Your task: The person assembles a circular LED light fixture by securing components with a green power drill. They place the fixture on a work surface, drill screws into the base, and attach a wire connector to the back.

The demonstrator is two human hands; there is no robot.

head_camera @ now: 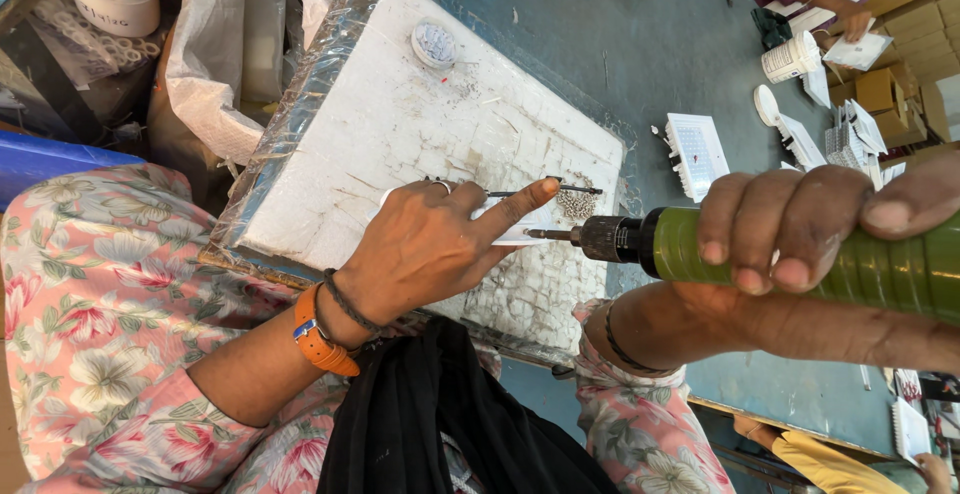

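Head view: left hand (420, 249) pinning a thin metal strip (545, 191) on the white foam block (400, 134), forefinger out flat; right hand (800, 229), fingers wrapped round the green power screwdriver (700, 249), bit almost at the white part. Driving step, likely; steady alignment needed next.

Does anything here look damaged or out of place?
Yes: the white foam slab under the left hand is badly cracked and pitted, mostly along the edge near the green electric screwdriver in the right hand. Small screws lie loose on it.
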